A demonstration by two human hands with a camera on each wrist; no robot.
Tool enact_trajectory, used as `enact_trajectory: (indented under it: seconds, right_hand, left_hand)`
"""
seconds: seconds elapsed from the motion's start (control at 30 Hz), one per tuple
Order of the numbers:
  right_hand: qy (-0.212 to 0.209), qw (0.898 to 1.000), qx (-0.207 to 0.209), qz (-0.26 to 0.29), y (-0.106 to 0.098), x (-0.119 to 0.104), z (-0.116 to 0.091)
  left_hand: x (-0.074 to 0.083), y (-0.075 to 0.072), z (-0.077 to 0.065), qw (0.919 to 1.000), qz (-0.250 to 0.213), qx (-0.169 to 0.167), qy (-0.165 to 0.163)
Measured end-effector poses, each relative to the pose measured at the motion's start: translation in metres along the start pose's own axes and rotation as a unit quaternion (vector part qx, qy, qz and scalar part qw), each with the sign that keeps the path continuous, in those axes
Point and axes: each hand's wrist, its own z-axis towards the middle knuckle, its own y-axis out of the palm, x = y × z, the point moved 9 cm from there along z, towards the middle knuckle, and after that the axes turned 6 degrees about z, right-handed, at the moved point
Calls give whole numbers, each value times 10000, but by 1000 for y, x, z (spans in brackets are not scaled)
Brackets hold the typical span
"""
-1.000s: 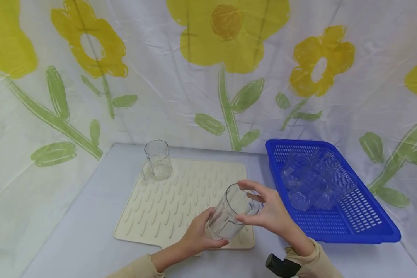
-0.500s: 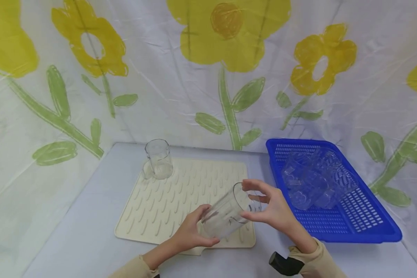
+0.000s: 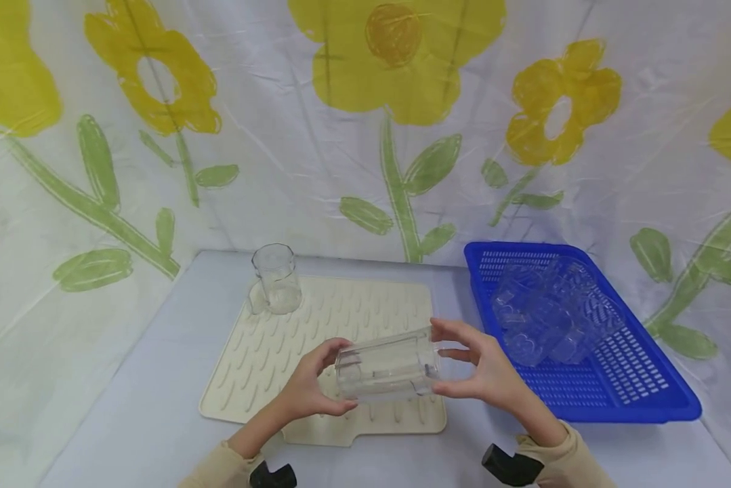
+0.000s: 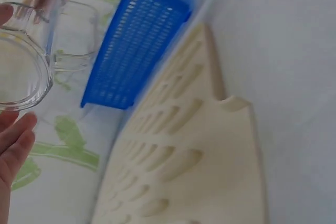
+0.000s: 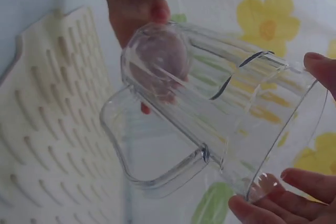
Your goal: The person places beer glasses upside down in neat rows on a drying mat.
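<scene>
A clear mug (image 3: 386, 366) is held nearly level between both hands above the front of a cream drying mat (image 3: 267, 366). My left hand (image 3: 307, 383) grips its base end, thumb and fingers on opposite sides. At the rim end, my right hand (image 3: 484, 362) holds the mug with thumb and fingers spread around the edge. From the right wrist view, the mug's handle (image 5: 157, 182) juts out toward the mat side. A second clear mug (image 3: 280, 285) stands upright on the mat's far left corner.
To the right, a blue plastic basket (image 3: 676, 403) holds several clear mugs (image 3: 542, 322) heaped at its far end. Behind the white table (image 3: 139, 379) hangs a white curtain (image 3: 267, 176) with printed yellow flowers.
The held mug has tipped from steeply tilted to nearly horizontal. My left hand, at its base, has moved left and up; the right hand has shifted slightly right, staying at the rim.
</scene>
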Motion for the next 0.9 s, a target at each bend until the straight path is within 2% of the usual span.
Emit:
enact_trajectory:
  seconds: [0.17,0.33,0.43,0.63,0.77,0.9]
  right_hand:
    - [-34,10000,-55,-18,1,1,-3]
    - [35,9997,-36,-232,2,3,-9]
    - [105,9995,-47,-299,5,6,-14]
    - [332,9992,-74,-187,11,17,-21]
    - [433,9986,-71,-280,15,23,-26]
    - [342,9982,-38,-484,20,27,-30]
  left_hand:
    - [15,-14,11,9992,-345,-133,167]
    - [6,-21,14,9975,-687,-109,-85]
    - [10,-24,19,9959,-893,-115,-21]
    - [21,-30,33,9967,-673,-237,387]
    - [27,-28,41,9967,-543,-447,408]
    - [31,-23,47,9963,-348,-700,364]
